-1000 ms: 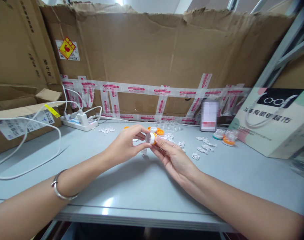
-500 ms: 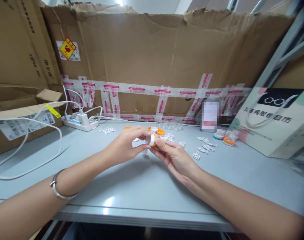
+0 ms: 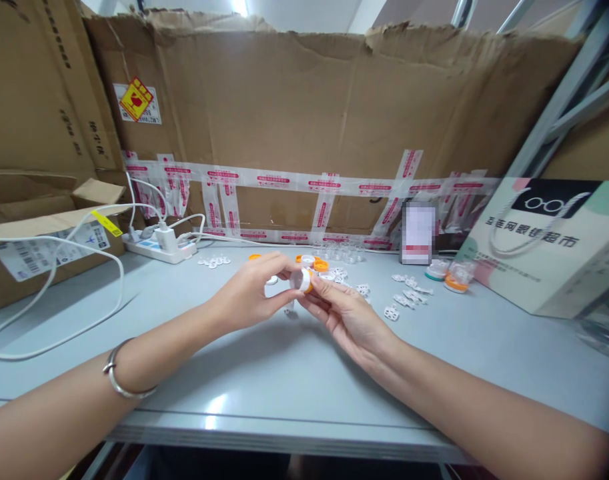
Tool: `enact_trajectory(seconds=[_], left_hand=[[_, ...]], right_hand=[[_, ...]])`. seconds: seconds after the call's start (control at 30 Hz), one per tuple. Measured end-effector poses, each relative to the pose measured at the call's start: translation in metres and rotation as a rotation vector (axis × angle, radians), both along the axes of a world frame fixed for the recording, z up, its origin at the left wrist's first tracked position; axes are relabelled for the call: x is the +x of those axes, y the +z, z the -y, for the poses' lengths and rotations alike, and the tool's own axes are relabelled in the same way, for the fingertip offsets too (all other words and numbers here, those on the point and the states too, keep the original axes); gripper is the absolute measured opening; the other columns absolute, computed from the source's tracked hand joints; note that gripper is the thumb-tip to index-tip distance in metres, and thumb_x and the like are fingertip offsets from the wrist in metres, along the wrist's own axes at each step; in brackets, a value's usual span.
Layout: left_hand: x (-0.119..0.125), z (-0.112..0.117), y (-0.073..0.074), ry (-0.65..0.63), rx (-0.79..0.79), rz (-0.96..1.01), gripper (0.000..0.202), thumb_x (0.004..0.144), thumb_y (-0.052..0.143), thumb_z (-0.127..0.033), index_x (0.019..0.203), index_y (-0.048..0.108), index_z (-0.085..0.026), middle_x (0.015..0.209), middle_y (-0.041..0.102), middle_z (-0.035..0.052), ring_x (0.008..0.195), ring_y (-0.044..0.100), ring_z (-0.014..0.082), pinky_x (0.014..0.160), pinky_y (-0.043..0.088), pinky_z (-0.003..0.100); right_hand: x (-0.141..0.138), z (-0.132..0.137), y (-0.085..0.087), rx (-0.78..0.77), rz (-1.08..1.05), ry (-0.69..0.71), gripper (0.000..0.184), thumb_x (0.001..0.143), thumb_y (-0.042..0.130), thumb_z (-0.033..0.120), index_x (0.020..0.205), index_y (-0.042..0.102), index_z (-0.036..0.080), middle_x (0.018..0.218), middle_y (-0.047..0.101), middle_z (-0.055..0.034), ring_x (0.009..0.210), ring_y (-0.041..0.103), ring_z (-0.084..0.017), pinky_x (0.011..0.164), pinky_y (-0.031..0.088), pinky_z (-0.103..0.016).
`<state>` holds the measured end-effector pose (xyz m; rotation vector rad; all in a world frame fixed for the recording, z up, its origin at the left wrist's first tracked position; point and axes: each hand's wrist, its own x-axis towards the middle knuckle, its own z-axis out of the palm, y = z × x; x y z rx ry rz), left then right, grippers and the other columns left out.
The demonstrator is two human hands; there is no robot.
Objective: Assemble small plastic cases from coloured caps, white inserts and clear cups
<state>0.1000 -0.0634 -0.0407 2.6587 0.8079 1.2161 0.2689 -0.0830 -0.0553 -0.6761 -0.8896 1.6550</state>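
Above the middle of the desk, both hands grip one small round white-and-orange plastic case [image 3: 301, 280]. My left hand [image 3: 257, 287] pinches its white side between thumb and fingers. From the right, my right hand [image 3: 351, 317] closes on its orange side, hiding part of it. Just behind the hands lie orange rings [image 3: 321, 265] and a white ring [image 3: 307, 260]. Small white perforated pieces [image 3: 339, 274] are scattered beside them. Under the case, another small piece [image 3: 289, 308] is partly hidden by my fingers.
Several white pieces [image 3: 391, 313] lie to the right, more [image 3: 214, 262] at the left. Clear parts [image 3: 341, 252] sit by the cardboard box [image 3: 284, 100]. A phone [image 3: 418, 233], capped round parts [image 3: 457, 277] and a paper bag [image 3: 529, 267] stand right. A power strip [image 3: 161, 248] and cables lie left.
The case in my hands has turned slightly, so more of its white round face shows. Both hands keep their hold in nearly the same place.
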Motion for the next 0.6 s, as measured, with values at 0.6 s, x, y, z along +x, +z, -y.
enact_trajectory(seconds=[0.6], left_hand=[[0.0066,-0.0051,-0.0078,-0.025,-0.255,0.138,0.028,0.082,0.055,-0.019,0.110,0.054,-0.014,0.107,0.062,0.0095,0.096,0.061,0.0174,0.088,0.051,0.035]], right_hand=[[-0.0039,-0.0013,0.0012,-0.089,-0.078,-0.093,0.010,0.078,0.060,0.016,0.079,0.069,0.013,0.093,0.070,-0.0071,0.089,0.064,-0.014,0.084,0.052,-0.025]])
